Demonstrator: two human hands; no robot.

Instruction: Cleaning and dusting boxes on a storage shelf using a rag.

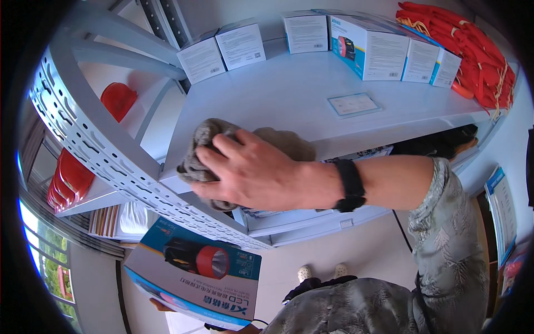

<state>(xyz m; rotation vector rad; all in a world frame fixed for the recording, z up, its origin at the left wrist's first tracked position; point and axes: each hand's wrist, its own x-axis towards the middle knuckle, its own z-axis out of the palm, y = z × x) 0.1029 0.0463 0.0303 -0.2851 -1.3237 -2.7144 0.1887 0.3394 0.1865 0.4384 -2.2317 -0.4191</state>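
Observation:
My right hand (254, 175), with a black band on the wrist, presses a bunched grey-brown cloth (208, 137) against the front left part of a light grey metal shelf (258, 100). Part of the cloth spreads out beyond the knuckles. Low in the view, my left hand (160, 305) holds a boxed LED searchlight (192, 275) from beneath. Only a few fingers show past the box's edge; the rest is hidden. The box's printed side, with a red and black lamp, faces up.
White and blue boxes (386, 54) stand along the shelf's back, with a bundle of red fabric (471, 54) at the right. A label card (354, 104) lies on the shelf. The perforated metal upright (108, 154) rises between my hands. Red helmets (73, 179) sit on the neighbouring rack.

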